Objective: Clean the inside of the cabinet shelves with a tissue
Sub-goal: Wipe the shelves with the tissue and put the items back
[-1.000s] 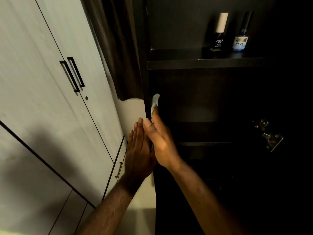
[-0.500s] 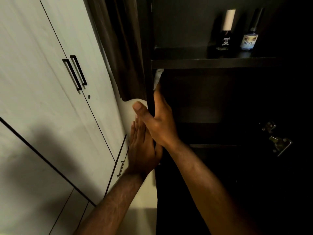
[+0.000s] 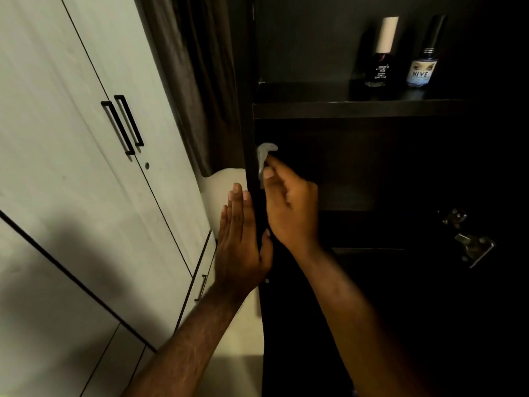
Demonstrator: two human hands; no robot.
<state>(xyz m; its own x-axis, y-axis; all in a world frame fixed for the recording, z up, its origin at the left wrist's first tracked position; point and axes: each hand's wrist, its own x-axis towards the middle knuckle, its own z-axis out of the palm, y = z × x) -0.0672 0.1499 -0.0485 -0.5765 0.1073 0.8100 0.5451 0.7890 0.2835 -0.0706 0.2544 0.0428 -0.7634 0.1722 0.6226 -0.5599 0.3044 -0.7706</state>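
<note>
A dark open cabinet fills the right half of the view, with an upper shelf and a dim compartment below it. My right hand holds a white tissue against the inner face of the cabinet's left side panel, just under the upper shelf. My left hand lies flat with straight fingers on the outer face of that same panel, its thumb hooked around the front edge. Much of the lower cabinet interior is lost in shadow.
Two small bottles stand on the upper shelf: a dark one with a white cap and a blue-labelled one. A metal hinge sticks out at the right. A dark curtain hangs beside white wardrobe doors with black handles.
My right hand slid the tissue up the side panel to just under the shelf, then came back down a little. My left hand stayed flat on the panel's outer face.
</note>
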